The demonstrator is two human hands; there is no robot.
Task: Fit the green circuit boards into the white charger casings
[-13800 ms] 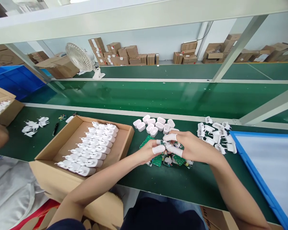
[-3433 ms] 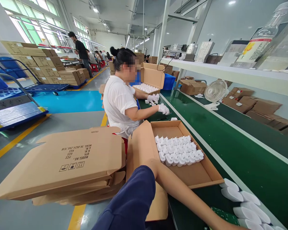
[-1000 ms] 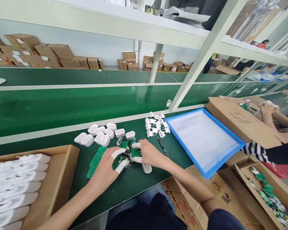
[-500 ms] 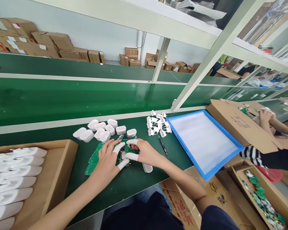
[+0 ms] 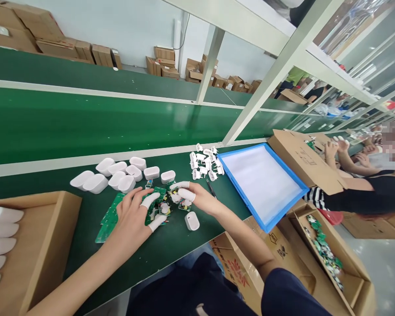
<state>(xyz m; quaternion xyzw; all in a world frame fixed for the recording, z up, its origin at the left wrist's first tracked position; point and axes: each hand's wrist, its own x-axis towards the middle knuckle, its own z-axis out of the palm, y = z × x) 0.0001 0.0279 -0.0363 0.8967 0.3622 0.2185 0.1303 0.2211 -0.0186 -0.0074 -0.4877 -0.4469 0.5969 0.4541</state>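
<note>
My left hand (image 5: 134, 215), with white covers on thumb and index finger, is closed around a green circuit board (image 5: 156, 202) carrying electronic parts. My right hand (image 5: 197, 196), with white finger covers too, grips a small circuit board (image 5: 184, 203) just to the right of it. Flat green boards (image 5: 107, 224) lie stacked beside and under my left hand. A single white housing (image 5: 192, 221) rests below my right hand. Several white housings (image 5: 95, 183) stand behind my left hand. Small white plug pieces (image 5: 204, 163) are scattered behind my right hand, near black tweezers (image 5: 211, 188).
A cardboard box (image 5: 57, 237) with white housings stands at the left. Right of the plug pieces lies a blue-rimmed tray (image 5: 283, 173). An open carton (image 5: 303, 158) and a box of circuit boards (image 5: 352, 267) are farther right, beside a person (image 5: 371, 191).
The view has shifted to the right. My hands have moved apart, and the small board in my right hand is now separate from the one at my left hand.
</note>
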